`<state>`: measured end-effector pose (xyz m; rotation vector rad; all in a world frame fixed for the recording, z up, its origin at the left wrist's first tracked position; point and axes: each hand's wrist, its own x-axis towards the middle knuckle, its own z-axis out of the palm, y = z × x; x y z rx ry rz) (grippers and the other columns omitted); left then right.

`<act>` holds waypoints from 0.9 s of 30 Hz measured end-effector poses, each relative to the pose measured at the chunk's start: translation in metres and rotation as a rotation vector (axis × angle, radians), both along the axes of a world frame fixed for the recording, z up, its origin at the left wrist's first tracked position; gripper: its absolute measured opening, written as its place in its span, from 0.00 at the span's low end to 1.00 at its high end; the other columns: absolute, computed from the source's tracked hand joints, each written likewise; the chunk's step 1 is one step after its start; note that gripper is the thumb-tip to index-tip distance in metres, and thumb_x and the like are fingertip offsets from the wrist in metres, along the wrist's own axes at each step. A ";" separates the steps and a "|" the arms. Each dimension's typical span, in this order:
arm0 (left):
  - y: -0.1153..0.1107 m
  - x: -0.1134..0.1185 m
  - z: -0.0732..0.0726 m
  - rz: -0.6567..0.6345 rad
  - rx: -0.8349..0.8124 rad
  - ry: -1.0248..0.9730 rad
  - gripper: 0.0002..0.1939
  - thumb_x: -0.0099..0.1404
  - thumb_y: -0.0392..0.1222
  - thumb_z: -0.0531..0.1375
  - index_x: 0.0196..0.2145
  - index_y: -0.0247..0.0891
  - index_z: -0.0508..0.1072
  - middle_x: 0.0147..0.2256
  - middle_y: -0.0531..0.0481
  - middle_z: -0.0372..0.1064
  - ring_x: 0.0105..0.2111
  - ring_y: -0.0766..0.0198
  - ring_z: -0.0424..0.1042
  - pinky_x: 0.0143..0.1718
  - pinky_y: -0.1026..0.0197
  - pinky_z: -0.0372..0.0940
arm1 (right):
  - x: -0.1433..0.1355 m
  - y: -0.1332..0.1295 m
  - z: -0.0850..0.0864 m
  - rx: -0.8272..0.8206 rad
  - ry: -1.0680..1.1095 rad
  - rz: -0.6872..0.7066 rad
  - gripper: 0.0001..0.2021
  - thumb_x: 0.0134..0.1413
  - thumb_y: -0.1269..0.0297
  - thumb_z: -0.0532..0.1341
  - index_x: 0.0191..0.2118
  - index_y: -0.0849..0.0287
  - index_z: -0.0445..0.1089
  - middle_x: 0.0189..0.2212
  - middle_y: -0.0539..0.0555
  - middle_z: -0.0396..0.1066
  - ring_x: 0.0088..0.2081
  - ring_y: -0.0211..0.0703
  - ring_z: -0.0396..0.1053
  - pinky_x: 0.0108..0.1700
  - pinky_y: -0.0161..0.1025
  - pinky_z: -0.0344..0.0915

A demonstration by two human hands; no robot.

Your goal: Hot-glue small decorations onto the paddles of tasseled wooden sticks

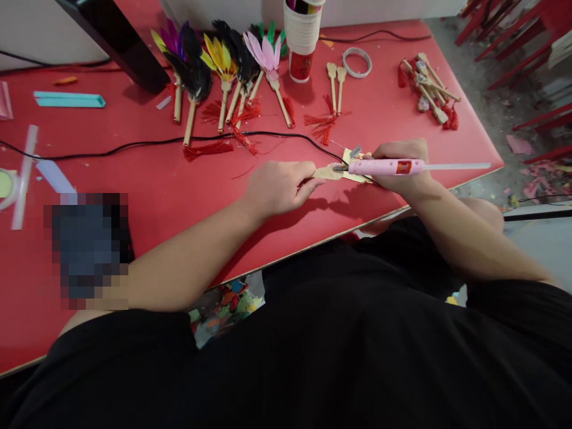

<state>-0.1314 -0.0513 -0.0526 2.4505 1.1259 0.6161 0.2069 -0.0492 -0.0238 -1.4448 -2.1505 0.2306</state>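
Observation:
Between the fingers and thumb of my left hand (279,187) is the wide end of a small wooden stick (328,172); the rest of it is hidden by the hand. My right hand (404,149) is wrapped round a pink hot glue gun (375,167). Its metal nozzle meets the wooden end, where something shiny and clear shows, and a glue stick (458,166) pokes out of its back. Partly beneath the gun lies a pale yellow paper piece (353,175) on the red table (187,208).
Several feathered sticks with red tassels (224,89) lie along the back beside a stack of paper cups (302,30). Two bare wooden sticks (333,86), a tape roll (357,62) and a pile of tasselled sticks (429,89) are farther right. A black cord (179,141) crosses the table.

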 end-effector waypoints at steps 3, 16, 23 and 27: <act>0.000 -0.001 -0.001 0.005 0.020 -0.002 0.29 0.88 0.69 0.52 0.39 0.44 0.74 0.34 0.42 0.79 0.33 0.51 0.74 0.34 0.48 0.50 | -0.001 0.001 0.001 -0.031 -0.014 -0.022 0.29 0.72 0.28 0.67 0.28 0.45 0.74 0.23 0.55 0.76 0.26 0.51 0.69 0.33 0.54 0.72; -0.003 -0.001 0.004 0.039 0.006 -0.024 0.31 0.88 0.72 0.52 0.38 0.45 0.73 0.32 0.43 0.75 0.32 0.52 0.72 0.35 0.49 0.48 | -0.007 0.002 0.006 -0.068 0.044 -0.001 0.35 0.72 0.18 0.61 0.28 0.42 0.69 0.23 0.56 0.74 0.27 0.48 0.62 0.37 0.56 0.67; -0.003 -0.001 0.004 0.045 0.015 -0.017 0.31 0.88 0.72 0.51 0.39 0.45 0.73 0.33 0.43 0.76 0.33 0.52 0.73 0.35 0.49 0.49 | 0.003 0.009 -0.004 -0.051 -0.050 -0.041 0.34 0.73 0.20 0.62 0.28 0.44 0.71 0.24 0.57 0.73 0.29 0.53 0.67 0.38 0.56 0.70; -0.003 -0.001 0.004 0.050 0.030 0.001 0.32 0.89 0.72 0.51 0.39 0.44 0.74 0.32 0.43 0.76 0.32 0.52 0.73 0.35 0.49 0.49 | 0.005 0.010 -0.007 -0.078 -0.021 -0.051 0.34 0.72 0.19 0.64 0.30 0.45 0.74 0.24 0.57 0.74 0.31 0.56 0.72 0.38 0.55 0.71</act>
